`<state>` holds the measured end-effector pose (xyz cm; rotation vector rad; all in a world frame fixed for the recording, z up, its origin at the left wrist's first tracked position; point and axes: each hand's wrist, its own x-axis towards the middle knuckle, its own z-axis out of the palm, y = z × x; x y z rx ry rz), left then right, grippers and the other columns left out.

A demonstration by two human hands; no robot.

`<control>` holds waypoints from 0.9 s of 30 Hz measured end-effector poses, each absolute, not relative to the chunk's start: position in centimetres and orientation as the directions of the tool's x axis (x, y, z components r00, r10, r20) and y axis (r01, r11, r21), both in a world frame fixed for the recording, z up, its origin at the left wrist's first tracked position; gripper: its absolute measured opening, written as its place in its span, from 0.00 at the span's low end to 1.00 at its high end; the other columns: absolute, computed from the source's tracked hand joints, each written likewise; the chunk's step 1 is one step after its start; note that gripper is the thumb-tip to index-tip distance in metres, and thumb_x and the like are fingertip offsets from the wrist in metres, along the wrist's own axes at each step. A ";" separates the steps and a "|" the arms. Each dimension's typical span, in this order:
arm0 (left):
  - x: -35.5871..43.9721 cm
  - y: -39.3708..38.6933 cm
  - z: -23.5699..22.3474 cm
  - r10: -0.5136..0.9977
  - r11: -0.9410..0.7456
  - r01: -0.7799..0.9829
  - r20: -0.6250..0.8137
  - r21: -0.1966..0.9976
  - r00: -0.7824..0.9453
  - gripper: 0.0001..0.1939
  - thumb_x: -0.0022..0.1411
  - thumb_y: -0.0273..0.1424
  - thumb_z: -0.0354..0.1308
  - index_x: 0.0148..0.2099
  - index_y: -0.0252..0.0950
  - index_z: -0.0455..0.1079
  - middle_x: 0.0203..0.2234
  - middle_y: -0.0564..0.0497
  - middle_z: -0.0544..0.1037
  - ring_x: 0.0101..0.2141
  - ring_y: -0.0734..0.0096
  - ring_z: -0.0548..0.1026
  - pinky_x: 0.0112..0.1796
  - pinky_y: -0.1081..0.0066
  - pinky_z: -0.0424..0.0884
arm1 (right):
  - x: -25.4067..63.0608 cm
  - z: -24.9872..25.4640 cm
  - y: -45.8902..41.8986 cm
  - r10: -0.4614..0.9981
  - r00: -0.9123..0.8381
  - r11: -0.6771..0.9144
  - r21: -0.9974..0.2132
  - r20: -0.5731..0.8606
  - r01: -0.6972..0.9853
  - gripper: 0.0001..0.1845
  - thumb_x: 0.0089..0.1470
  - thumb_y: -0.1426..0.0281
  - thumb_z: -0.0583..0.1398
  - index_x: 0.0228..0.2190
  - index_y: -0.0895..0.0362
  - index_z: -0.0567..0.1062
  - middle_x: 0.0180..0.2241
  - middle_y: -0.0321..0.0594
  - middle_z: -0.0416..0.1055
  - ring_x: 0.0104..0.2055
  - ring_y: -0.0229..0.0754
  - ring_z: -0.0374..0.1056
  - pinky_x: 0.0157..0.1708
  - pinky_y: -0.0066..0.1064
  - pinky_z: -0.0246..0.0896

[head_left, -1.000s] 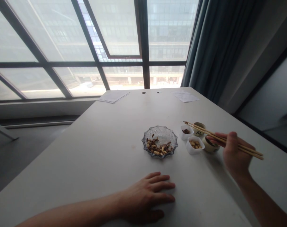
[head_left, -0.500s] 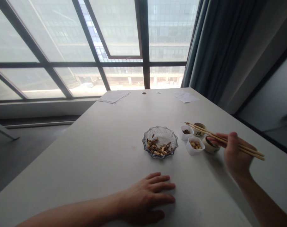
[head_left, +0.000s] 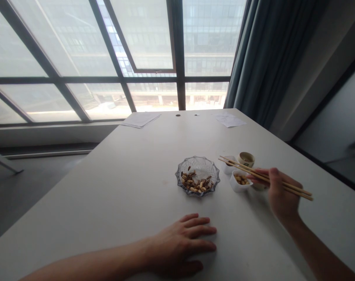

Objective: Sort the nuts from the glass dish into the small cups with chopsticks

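My right hand [head_left: 282, 191] is shut on a pair of wooden chopsticks [head_left: 244, 168], whose tips point left and end above the white square dish [head_left: 229, 167]. That dish's contents are dark and partly hidden. Just below the chopsticks, a second white dish [head_left: 238, 183] holds peanuts. A ceramic cup [head_left: 246, 159] stands behind them, and another cup [head_left: 258, 187] is mostly hidden under my right hand. My left hand [head_left: 180, 246] lies flat and open on the white table [head_left: 107, 195], nearest a scalloped glass dish [head_left: 201, 165] of striped seeds and pale nuts.
Loose papers [head_left: 140, 120] and a white sheet [head_left: 230, 121] lie at the far end of the table. Beyond it stands a large window [head_left: 154, 47], with a dark curtain [head_left: 262, 58] to the right. The table's left edge drops to a grey floor [head_left: 33, 191].
My right hand and the chopsticks have moved left, bringing the tips farther over the dish with dark contents. My left hand and the dishes have not moved.
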<state>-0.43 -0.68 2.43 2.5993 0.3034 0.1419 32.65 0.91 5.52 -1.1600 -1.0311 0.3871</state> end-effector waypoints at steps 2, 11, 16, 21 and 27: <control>-0.4 -0.7 2.3 0.240 -0.848 0.190 0.039 0.495 0.970 0.26 0.73 0.41 0.59 0.70 0.45 0.66 0.72 0.47 0.65 0.73 0.46 0.60 0.72 0.48 0.53 | 31.8 5.2 0.7 0.793 0.415 0.391 -0.894 0.447 0.217 0.26 0.64 0.48 0.66 0.34 0.58 0.86 0.29 0.48 0.84 0.27 0.51 0.83 0.28 0.38 0.83; -0.5 -0.6 2.0 0.236 -0.856 0.185 0.048 0.483 0.970 0.26 0.74 0.41 0.58 0.70 0.45 0.66 0.72 0.48 0.65 0.73 0.47 0.59 0.73 0.48 0.52 | 29.9 4.0 0.9 0.920 0.082 0.355 -0.902 0.384 0.244 0.24 0.67 0.50 0.64 0.32 0.57 0.86 0.25 0.44 0.83 0.25 0.46 0.81 0.25 0.33 0.80; -0.5 -0.7 1.9 0.239 -0.852 0.186 0.048 0.489 0.970 0.26 0.73 0.41 0.59 0.70 0.45 0.66 0.72 0.48 0.65 0.73 0.47 0.59 0.72 0.48 0.52 | 29.6 3.4 1.2 0.929 -0.035 0.365 -0.897 0.368 0.249 0.21 0.70 0.54 0.62 0.36 0.56 0.86 0.30 0.43 0.84 0.30 0.45 0.82 0.30 0.34 0.81; -0.4 -0.6 2.1 0.243 -0.847 0.180 0.061 0.501 0.968 0.26 0.72 0.40 0.60 0.70 0.45 0.66 0.72 0.47 0.66 0.72 0.46 0.60 0.72 0.48 0.52 | 28.9 3.2 1.3 0.924 -0.111 0.380 -0.906 0.365 0.186 0.24 0.71 0.52 0.60 0.39 0.57 0.86 0.37 0.48 0.86 0.37 0.48 0.84 0.33 0.33 0.82; -0.5 -0.6 2.1 0.239 -0.850 0.179 0.060 0.495 0.969 0.27 0.73 0.40 0.60 0.70 0.45 0.66 0.72 0.48 0.65 0.73 0.48 0.60 0.72 0.48 0.52 | 28.0 2.8 1.1 0.922 0.052 0.374 -0.918 0.383 0.132 0.24 0.69 0.52 0.63 0.35 0.59 0.87 0.31 0.49 0.85 0.31 0.48 0.84 0.30 0.33 0.83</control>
